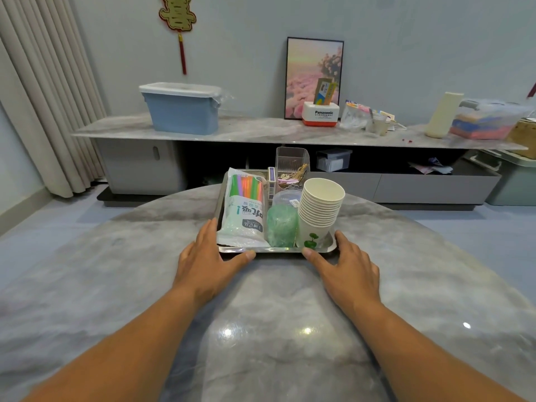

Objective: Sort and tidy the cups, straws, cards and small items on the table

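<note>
Steel tray (261, 250) between left hand (207, 261), right hand (346, 265)

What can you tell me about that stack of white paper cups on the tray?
The stack of paper cups stands upright, mouths up, leaning slightly left, at the near right corner of the metal tray. The cups look like plain white paper with rolled rims; the bottom one bears a green leaf print. A green plastic cup stack sits right beside it. Neither hand touches it.
</note>
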Demonstrator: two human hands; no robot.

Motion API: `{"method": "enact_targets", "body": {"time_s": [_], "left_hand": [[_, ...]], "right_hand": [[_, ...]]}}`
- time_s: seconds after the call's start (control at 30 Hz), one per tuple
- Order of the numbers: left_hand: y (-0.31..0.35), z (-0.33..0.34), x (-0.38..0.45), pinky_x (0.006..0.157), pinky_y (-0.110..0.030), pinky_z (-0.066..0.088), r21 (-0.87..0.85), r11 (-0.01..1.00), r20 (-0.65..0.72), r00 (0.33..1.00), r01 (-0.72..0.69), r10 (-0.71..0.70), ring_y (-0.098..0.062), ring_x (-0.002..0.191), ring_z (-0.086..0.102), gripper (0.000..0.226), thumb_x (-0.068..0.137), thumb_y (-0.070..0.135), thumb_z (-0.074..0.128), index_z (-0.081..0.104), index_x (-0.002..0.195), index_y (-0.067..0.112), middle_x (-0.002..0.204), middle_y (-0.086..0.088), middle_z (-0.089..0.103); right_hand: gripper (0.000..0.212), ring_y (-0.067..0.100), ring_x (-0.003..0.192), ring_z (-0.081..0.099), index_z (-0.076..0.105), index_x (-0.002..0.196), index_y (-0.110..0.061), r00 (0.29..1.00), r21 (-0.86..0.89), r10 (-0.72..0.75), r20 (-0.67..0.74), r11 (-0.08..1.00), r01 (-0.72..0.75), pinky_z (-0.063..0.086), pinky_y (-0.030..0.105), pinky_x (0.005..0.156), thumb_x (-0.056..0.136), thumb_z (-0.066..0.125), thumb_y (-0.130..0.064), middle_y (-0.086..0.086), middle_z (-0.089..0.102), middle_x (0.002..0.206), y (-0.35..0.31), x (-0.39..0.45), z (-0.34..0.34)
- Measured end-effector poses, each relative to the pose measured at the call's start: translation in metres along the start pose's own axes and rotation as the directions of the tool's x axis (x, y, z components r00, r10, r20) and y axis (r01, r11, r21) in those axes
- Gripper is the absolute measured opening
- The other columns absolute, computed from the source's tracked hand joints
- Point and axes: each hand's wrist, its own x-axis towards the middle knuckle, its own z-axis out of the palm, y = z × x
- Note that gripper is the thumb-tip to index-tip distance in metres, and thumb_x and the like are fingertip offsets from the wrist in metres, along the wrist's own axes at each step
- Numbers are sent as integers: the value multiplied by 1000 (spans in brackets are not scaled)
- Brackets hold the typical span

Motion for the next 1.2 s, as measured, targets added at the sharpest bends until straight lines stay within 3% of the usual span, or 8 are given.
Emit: {"method": "enact_targets", "body": {"time_s": [0.13,0.33,0.47,0.63,0.87,0.97,1.07,1.2], "left_hand": [[-2,1,1,112,-49,39,8,1000,18,1000,18,-18,-15,133,49,91,70,83,62,28,146,45,146,19,44],[-3,2,-1,118,-45,33,-62,988,0,990,140,-140,-20,148,33,132,56,92,65,-1,158,38,165,13,24],[-2,-1,-6,114,-44,39,-192,969,-30,986,157,-166,-14,146,38,129,55,91,68,2,156,45,162,18,29],[-4,0,-8,109,-39,42,-152,981,-44,991,118,-126,-13,141,43,120,64,83,70,8,157,42,157,19,39],[-3,3,-7,101,-30,43,-79,996,-81,996,33,-39,-4,132,44,100,75,77,67,12,154,50,146,35,40],[-4,4,-8,119,-42,33,-38,997,-55,996,61,-63,-15,150,28,108,78,76,63,4,159,39,164,14,25],[4,1,-17,126,-39,10,17,999,-21,999,33,-33,-8,155,-1,115,76,86,50,-9,160,35,169,13,-4],[36,-30,-21,127,-38,1,53,998,-49,999,25,-22,-3,153,-13,106,81,85,32,-9,161,29,169,10,-11]], "right_hand": [[102,23,141,40,29,157,-29,1000,3,0,-10,1000,0,32,46,114,77,40,-91,-4,46,153,-1,-1,1],[110,21,142,40,29,157,-30,1000,71,3,-8,997,-3,33,46,117,70,41,-96,-6,46,154,0,-3,-2],[106,20,139,44,35,154,-29,1000,125,20,-21,992,-17,35,45,115,71,40,-94,-6,51,150,-2,-5,-4],[90,20,134,48,41,152,-27,999,96,3,-53,995,2,37,43,111,82,44,-84,-4,56,143,-2,-4,-3],[93,20,135,47,39,154,-26,1000,84,-1,-29,996,4,38,45,113,82,40,-84,-4,55,146,-1,-4,-3],[95,21,138,45,36,155,-26,1000,95,16,4,995,-16,36,46,115,81,41,-84,-4,52,149,-1,-5,-4],[90,22,144,38,27,158,-26,996,177,47,79,982,-60,32,48,118,85,54,-71,-4,43,156,-2,-4,-9],[90,21,153,20,15,162,-26,954,492,56,296,847,-203,26,46,123,92,69,-42,-2,16,169,-4,-15,-44]]}}
